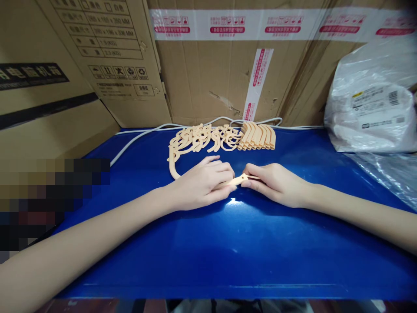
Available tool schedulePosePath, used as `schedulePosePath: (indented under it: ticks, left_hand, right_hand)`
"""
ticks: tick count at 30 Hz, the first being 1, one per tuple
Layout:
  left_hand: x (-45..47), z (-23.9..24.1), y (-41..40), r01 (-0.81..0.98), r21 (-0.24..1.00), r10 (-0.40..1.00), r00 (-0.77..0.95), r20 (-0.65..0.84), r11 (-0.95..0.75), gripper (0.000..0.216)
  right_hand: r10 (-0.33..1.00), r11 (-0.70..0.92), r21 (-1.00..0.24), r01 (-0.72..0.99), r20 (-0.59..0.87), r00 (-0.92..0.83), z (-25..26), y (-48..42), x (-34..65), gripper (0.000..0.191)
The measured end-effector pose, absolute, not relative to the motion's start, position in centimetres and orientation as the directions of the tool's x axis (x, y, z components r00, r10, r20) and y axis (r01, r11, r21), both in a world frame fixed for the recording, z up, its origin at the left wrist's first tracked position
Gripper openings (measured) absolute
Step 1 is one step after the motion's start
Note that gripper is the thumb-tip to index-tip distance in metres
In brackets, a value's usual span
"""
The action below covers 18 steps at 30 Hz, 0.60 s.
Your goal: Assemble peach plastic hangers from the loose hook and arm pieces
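Head view: the left hand (203,184) and right hand (276,182) meet at the middle of the blue table (228,243). Both pinch one small peach plastic piece (243,178) by the fingertips, low over the surface.

The piece is thin and held only at its ends, so a twist could bend or snap it. If it slips, the glossy tabletop would let it skid.

Behind lies a row of peach parts (208,138) (hooked loops, then nested curved strips), near a white cable (137,139) that could snag them.

The plastic looks smooth and matte, the cardboard boxes (208,74) rough and taped, and the plastic bag (371,108) crinkled.
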State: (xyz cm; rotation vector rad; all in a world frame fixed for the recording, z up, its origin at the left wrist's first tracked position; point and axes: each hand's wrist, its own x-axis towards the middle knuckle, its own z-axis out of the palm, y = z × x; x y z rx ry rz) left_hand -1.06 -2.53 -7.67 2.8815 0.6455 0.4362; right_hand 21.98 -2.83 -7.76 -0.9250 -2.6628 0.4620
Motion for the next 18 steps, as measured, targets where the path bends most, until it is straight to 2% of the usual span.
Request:
schedulePosePath:
  ticks: [11,18]
  left_hand:
    - [-1.11,-7.71,-2.56,0.385,0.187,0.422,0.877,0.231,-0.904,0.023]
    - [-1.30,-7.84,-2.50,0.389,0.159,0.417,0.878,0.233,-0.907,0.024]
  right_hand:
    - [0.607,0.790,-0.233,0.567,0.170,-0.777,-8.02,-2.98,21.95,0.035]
    - [0.592,0.804,-0.213,0.556,0.185,-0.785,-8.06,-3.03,21.89,0.035]
